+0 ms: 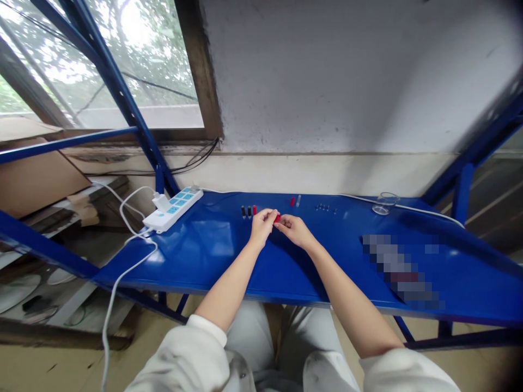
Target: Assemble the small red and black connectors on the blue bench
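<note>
My left hand (262, 226) and my right hand (295, 230) meet above the blue metal bench (212, 245), their fingertips closed on a small red plastic part (277, 218). Its shape is mostly hidden by my fingers. Just beyond my left hand stand two small black cylinders (246, 212) and a red one (254, 210). Past my right hand's fingers are a red piece (292, 201) and a clear piece (298, 200). A row of tiny dark parts (322, 207) lies further right.
A white power strip (172, 209) with blue switches sits at the bench's left end, its white cable (122, 267) hanging over the edge. A clear glass beaker (385, 203) stands at the back right. A pixelated patch (400, 269) covers part of the bench.
</note>
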Available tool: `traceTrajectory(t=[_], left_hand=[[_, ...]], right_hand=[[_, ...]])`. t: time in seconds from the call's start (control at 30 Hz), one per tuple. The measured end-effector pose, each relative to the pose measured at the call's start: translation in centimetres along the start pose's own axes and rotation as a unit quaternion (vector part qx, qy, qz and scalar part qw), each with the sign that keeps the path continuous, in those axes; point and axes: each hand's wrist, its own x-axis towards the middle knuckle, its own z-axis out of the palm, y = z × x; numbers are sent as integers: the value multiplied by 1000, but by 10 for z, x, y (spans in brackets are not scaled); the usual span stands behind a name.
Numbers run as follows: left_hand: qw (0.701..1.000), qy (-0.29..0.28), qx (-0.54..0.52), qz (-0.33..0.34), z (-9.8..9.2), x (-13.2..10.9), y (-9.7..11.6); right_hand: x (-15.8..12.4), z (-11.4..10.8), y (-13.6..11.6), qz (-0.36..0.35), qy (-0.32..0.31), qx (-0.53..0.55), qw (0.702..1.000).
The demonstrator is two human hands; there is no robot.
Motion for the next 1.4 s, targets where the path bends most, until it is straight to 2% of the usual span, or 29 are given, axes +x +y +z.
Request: traceTrajectory(t=[0.23,0.37,0.53,0.7,0.9,1.13,1.4], left_hand=[[1000,12,11,0,-1,3,-6],[992,27,122,7,-2,5,-17],[939,-24,342,42,-2,2,-25],[896,-66,426,102,-1,-3,-21],[877,-97,451,135,0,-6,-16],[879,-96,449,127,0,-6,-15],[884,-109,436,126,0,-6,-14]], right_hand=[[-1,1,3,9,16,-40,999],[5,-9,15,41,66,-112,991],[20,-31,30,128,118,-218,960],[36,-47,45,186,108,-293,931],[51,-49,56,203,95,-335,915],[61,-41,65,200,73,-353,911],[64,-41,70,197,78,-347,914]])
